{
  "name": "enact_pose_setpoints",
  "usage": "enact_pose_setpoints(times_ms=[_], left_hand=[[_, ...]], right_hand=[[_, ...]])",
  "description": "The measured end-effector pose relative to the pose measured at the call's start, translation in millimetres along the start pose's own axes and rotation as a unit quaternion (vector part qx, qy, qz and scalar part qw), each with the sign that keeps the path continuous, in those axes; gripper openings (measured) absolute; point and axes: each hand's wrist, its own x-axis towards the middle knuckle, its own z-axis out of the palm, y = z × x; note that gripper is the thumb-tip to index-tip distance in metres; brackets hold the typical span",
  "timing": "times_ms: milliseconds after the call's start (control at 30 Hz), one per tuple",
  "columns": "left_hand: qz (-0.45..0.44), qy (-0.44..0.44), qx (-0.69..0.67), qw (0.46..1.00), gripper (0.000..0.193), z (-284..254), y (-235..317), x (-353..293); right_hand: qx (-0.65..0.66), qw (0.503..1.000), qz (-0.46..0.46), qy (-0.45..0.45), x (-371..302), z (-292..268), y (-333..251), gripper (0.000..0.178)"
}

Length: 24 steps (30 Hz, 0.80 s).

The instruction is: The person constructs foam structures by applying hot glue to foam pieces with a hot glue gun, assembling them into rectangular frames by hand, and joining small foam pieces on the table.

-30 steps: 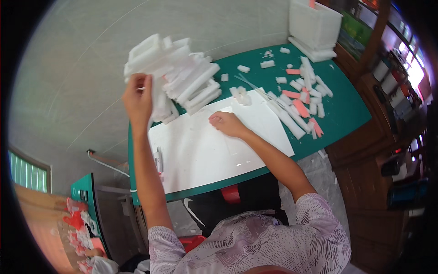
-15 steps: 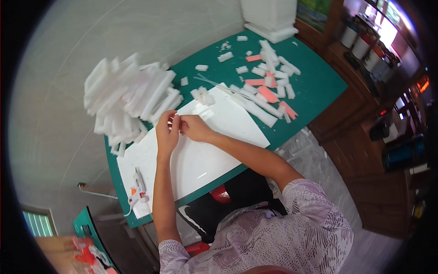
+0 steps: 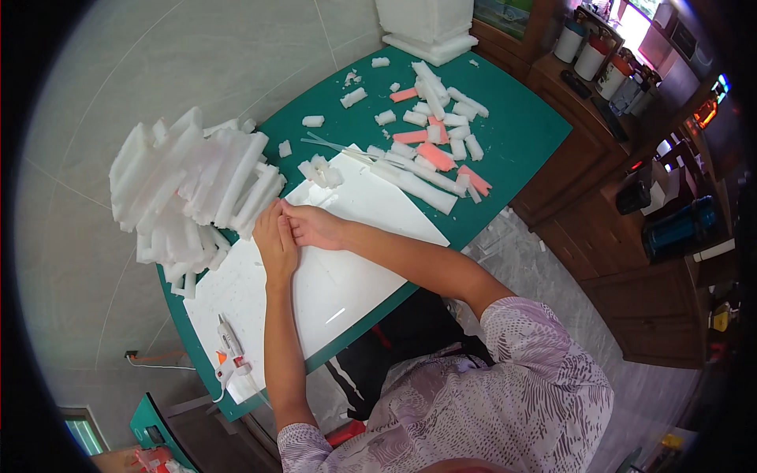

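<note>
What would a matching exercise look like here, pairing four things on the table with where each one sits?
Things:
1. glue gun
2. stacked white foam structure
3. pink foam pieces
4. hands (left hand, right hand)

Places:
A. far right part of the green mat, among white offcuts
B. together on the white sheet
C. near left corner of the table
D. left edge of the table, beside the hands

Pairs: 1-C, 2-D, 3-A, 4-B
</note>
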Motion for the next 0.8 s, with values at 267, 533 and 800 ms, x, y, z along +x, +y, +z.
enact_pose_setpoints(times_ms=[267, 533, 800], left_hand=[[-0.090, -0.011, -0.045, 0.995, 0.023, -1.1, 15.5, -3.2], [-0.135, -0.034, -0.113, 0.984, 0.021, -5.0, 15.3, -5.4], [-0.105, -0.038, -0.120, 0.986, 0.022, -6.7, 14.0, -8.0]], right_hand=[[-0.099, 0.994, -0.030, 0.034, -1.2, -2.3, -5.6, 0.053], [-0.160, 0.983, -0.066, 0.060, -4.9, 7.8, -5.9, 0.036], [-0.219, 0.972, -0.073, 0.043, -1.8, 4.7, -1.1, 0.033]])
